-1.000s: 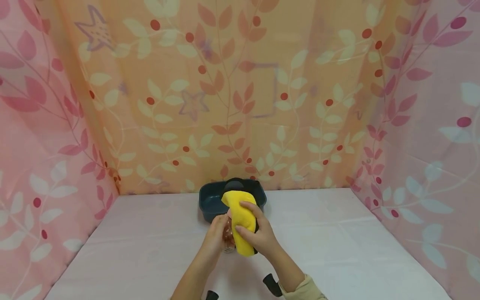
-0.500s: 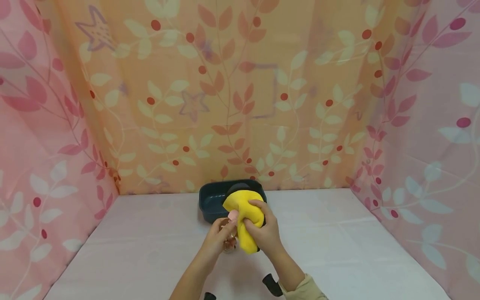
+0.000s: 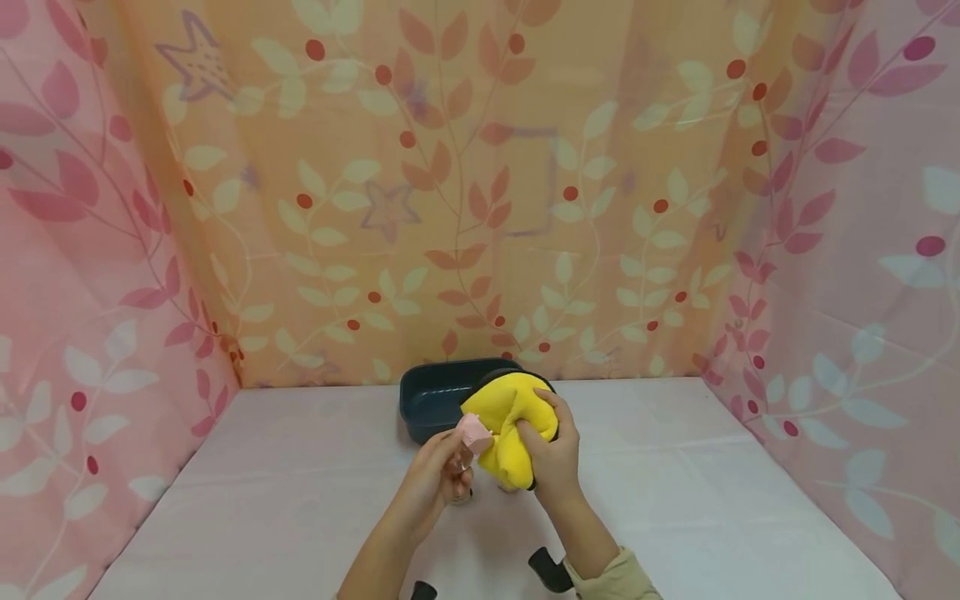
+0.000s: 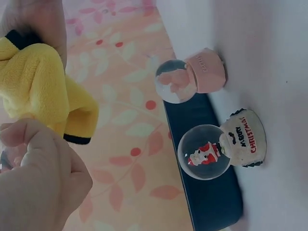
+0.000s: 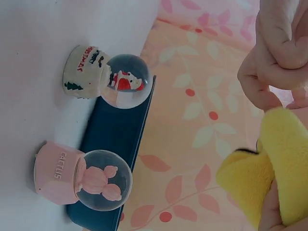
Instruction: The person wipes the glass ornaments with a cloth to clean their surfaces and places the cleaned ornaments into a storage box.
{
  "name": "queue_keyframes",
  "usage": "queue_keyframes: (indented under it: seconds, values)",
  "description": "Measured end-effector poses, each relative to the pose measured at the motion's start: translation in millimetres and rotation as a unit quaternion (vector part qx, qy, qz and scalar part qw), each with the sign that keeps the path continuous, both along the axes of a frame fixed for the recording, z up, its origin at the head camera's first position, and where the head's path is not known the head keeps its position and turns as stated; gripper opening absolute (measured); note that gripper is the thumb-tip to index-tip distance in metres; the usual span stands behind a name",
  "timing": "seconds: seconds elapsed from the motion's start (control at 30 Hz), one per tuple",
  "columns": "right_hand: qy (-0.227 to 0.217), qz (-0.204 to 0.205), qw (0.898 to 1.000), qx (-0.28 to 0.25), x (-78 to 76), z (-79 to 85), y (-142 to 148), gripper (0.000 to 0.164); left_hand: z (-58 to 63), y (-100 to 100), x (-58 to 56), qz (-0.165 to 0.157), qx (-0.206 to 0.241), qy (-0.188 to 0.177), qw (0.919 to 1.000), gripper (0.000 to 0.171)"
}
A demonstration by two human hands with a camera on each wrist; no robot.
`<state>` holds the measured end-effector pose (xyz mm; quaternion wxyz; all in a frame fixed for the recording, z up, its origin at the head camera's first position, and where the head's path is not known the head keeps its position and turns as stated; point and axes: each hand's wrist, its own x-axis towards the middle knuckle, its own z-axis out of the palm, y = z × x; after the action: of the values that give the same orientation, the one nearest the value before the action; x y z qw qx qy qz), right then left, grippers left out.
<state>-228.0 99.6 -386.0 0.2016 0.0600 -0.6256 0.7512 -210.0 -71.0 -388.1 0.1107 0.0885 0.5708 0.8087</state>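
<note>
Two hands are occupied: a pink-based globe (image 3: pixel 474 433) is held in the curled fingers of the left hand (image 3: pixel 429 479), and a yellow cloth (image 3: pixel 504 400) is bunched in the right hand (image 3: pixel 557 454), just beside it. The cloth is judged light and yielding; the held globe, rigid, slippery and breakable at its dome, best grasped by the base. Beyond, a Santa globe (image 4: pixel 244 138) and a cactus globe (image 4: pixel 207 72) are stood upright before a blue tub (image 3: pixel 422 425).

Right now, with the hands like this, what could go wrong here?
The small pink faceted object, held up in the left hand, could slip and hit the white table.

The loose end of the yellow, black-edged cloth in the right hand might knock the clear, pink-based snow globe or the clear, white-based snow globe standing below.
</note>
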Motion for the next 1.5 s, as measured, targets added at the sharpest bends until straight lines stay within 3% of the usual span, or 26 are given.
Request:
queue_keyframes:
  seconds: [0.17, 0.27, 0.37, 0.5, 0.63, 0.77, 1.03, 1.17, 1.5]
  values:
    - [-0.007, -0.003, 0.999, -0.043, 1.3, 1.7, 0, 0.047, -1.3, -1, -1.5, 0.014, 0.017, 0.002, 0.9997, 0.034]
    - [0.024, 0.021, 0.999, -0.031, 4.1, -0.5, 0, 0.049, -1.2, -1, -2.0, 0.028, 0.011, -0.005, 0.9995, 0.039]
    - [0.074, 0.049, 0.996, 0.027, 8.6, -4.4, -4, 0.05, -0.1, 0, -2.7, 0.04, 0.005, -0.007, 0.9992, 0.042]
    - [0.131, 0.072, 0.98, 0.134, 11.3, -10.1, -10, 0.051, 1.9, 4, -3.3, 0.054, -0.001, 0.003, 0.9985, 0.041]
    - [0.138, 0.091, 0.968, 0.189, 11.5, -11.6, -15, 0.052, 2.9, 6, -3.0, 0.061, -0.01, 0.01, 0.998, 0.039]
    - [0.119, 0.093, 0.968, 0.2, 10.7, -9.6, -19, 0.053, 2.1, 6, -3.4, 0.056, -0.022, 0.008, 0.9982, 0.041]
    - [0.108, 0.027, 0.978, 0.176, 7.1, -7.1, -17, 0.046, -1.3, 3, -1.7, 0.015, -0.028, 0.011, 0.9994, 0.046]
    - [0.083, 0.025, 0.986, 0.139, 7.4, -4.5, -14, 0.045, -5.2, 1, -3.1, -0.003, -0.016, 0.008, 0.9998, 0.035]
    - [0.014, 0.039, 0.998, 0.052, 2.7, -0.5, -5, 0.045, -3.9, -5, -2.9, -0.028, 0.013, -0.025, 0.9992, 0.035]
